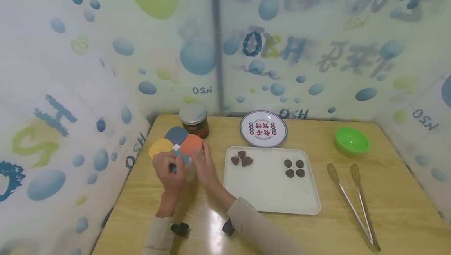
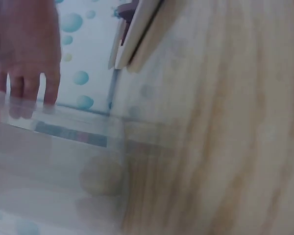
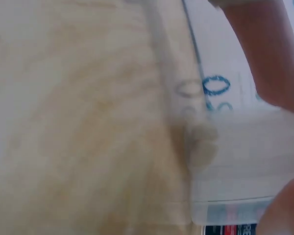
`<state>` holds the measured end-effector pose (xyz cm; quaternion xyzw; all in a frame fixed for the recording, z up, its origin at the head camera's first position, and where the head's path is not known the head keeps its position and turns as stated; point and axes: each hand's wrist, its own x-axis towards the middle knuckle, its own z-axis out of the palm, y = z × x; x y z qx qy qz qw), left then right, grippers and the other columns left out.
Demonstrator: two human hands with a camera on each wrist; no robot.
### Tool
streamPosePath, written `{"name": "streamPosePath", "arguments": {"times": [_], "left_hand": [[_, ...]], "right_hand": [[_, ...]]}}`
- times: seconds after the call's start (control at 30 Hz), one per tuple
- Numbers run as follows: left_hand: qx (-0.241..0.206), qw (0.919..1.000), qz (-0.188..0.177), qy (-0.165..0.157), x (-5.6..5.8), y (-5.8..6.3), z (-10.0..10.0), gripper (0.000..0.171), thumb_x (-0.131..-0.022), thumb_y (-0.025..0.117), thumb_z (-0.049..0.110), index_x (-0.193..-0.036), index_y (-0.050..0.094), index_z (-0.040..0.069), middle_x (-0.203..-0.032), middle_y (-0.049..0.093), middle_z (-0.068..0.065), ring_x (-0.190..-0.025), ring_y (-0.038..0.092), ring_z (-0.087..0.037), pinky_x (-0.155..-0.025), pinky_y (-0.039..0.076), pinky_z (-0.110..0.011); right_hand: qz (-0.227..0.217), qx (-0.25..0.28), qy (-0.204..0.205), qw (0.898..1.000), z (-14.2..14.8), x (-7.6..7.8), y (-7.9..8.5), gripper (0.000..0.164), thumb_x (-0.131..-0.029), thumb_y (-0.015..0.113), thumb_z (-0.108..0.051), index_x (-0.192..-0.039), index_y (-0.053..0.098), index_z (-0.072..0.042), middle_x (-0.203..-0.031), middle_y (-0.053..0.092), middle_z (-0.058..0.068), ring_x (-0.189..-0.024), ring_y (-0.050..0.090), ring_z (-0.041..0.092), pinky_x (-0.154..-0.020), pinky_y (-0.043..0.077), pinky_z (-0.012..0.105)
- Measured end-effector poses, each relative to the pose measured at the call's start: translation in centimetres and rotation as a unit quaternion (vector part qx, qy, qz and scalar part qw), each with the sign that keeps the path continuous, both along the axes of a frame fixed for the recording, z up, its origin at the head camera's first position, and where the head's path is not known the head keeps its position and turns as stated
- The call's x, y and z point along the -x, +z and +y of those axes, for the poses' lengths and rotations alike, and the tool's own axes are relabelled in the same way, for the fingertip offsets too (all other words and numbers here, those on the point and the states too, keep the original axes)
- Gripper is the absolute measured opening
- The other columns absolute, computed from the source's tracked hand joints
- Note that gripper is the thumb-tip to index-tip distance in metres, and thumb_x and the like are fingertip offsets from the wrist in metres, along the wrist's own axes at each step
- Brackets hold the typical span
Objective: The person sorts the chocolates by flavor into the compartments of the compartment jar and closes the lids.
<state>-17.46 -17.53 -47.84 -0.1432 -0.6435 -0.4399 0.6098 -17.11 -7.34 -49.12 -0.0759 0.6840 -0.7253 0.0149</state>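
1. Left hand [image 1: 170,172] and right hand [image 1: 204,165] grip the petal-lidded container [image 1: 177,147] between them.
2. Canister [image 1: 194,122] just behind; left edge of the table [image 1: 134,204] near; a gap separates container from tray [image 1: 267,192].
3. Right forearm [image 1: 222,195] hides a tray corner; round contents [image 2: 102,176] blur.

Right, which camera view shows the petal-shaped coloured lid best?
The head view: it looks down on the lid, showing its blue, yellow, orange and teal sections. In both wrist views I can't make out the lid; they show the translucent container.
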Motion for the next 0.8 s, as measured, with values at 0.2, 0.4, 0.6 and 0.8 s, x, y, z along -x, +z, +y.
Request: {"name": "streamPosePath", "arguments": {"times": [0.2,0.4,0.6,0.8], "left_hand": [[-0.067,0.9960,-0.048,-0.034,-1.3,1.2,0.1,0.007,-0.077,0.047,-0.019,-0.077,0.041,-0.018,-0.080,0.044,-0.029,-0.086,0.045,-0.017,-0.089,0.032,-0.022],[-0.140,0.9793,-0.145,-0.017,-1.6,-0.1,0.0,0.019,-0.086,0.043,-0.015,-0.104,0.044,-0.021,-0.119,0.041,-0.038,-0.122,0.038,-0.028,-0.110,0.025,-0.032],[-0.250,0.9381,-0.229,-0.070,-0.8,-1.6,-1.2,0.039,-0.094,0.042,-0.001,-0.133,0.046,-0.004,-0.138,0.045,-0.012,-0.132,0.040,-0.018,-0.114,0.031,-0.030],[-0.287,0.9110,-0.268,-0.128,0.1,-1.3,-2.0,0.038,-0.096,0.042,0.006,-0.131,0.055,0.000,-0.136,0.054,-0.008,-0.133,0.046,-0.017,-0.113,0.036,-0.023]], "right_hand": [[-0.017,-0.018,-0.029,0.999,-0.3,-1.7,-0.5,0.067,-0.098,0.053,-0.054,-0.156,0.021,-0.042,-0.162,0.029,-0.011,-0.151,0.027,0.019,-0.121,0.024,0.057],[-0.011,-0.022,-0.046,0.999,-0.2,-3.1,-0.3,0.060,-0.101,0.050,-0.052,-0.154,0.023,-0.046,-0.161,0.031,-0.014,-0.149,0.031,0.018,-0.120,0.027,0.055],[-0.003,-0.024,-0.044,0.999,0.5,-4.2,-0.4,0.056,-0.102,0.051,-0.045,-0.154,0.029,-0.038,-0.159,0.035,-0.013,-0.147,0.034,0.016,-0.120,0.030,0.049],[0.009,-0.027,-0.024,0.999,1.6,-3.3,-0.5,0.044,-0.107,0.041,-0.039,-0.149,0.038,-0.027,-0.153,0.043,-0.002,-0.138,0.044,0.025,-0.113,0.038,0.053]]}}
